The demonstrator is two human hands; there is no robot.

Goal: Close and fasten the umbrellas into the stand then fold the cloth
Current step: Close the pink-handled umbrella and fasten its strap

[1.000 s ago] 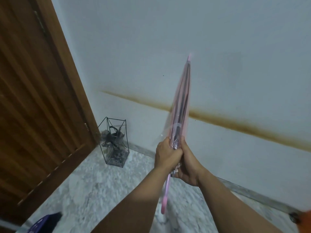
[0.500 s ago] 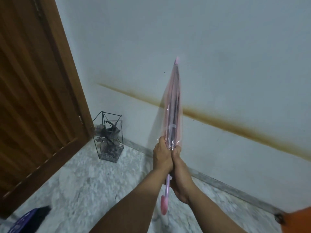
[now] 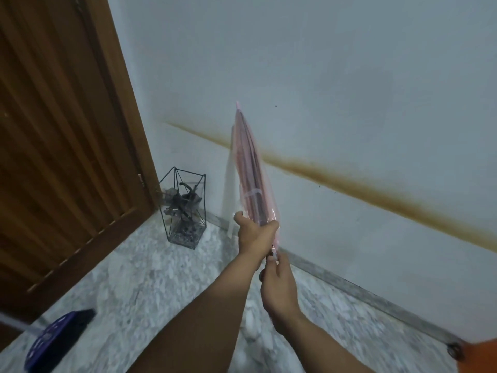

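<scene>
A closed pink see-through umbrella (image 3: pixel 248 168) points up and a little left, its tip toward the wall. My left hand (image 3: pixel 254 234) wraps the gathered canopy at its lower end. Just below, my right hand (image 3: pixel 278 289) grips the shaft, hiding the handle. A strap circles the canopy above my left hand. A black wire stand (image 3: pixel 184 208) sits on the floor in the corner by the door, left of the umbrella, with a dark closed umbrella (image 3: pixel 183 200) inside.
A brown wooden door (image 3: pixel 61 146) fills the left side. The white wall (image 3: pixel 349 90) carries a brown stain line. A dark blue dotted umbrella (image 3: pixel 56 337) lies on the marble floor at the lower left. An orange object (image 3: pixel 481 356) pokes in at the lower right corner.
The umbrella has tilted from leaning right to leaning left and moved lower. My right hand slid down the shaft, away from my left hand, and covers the handle.
</scene>
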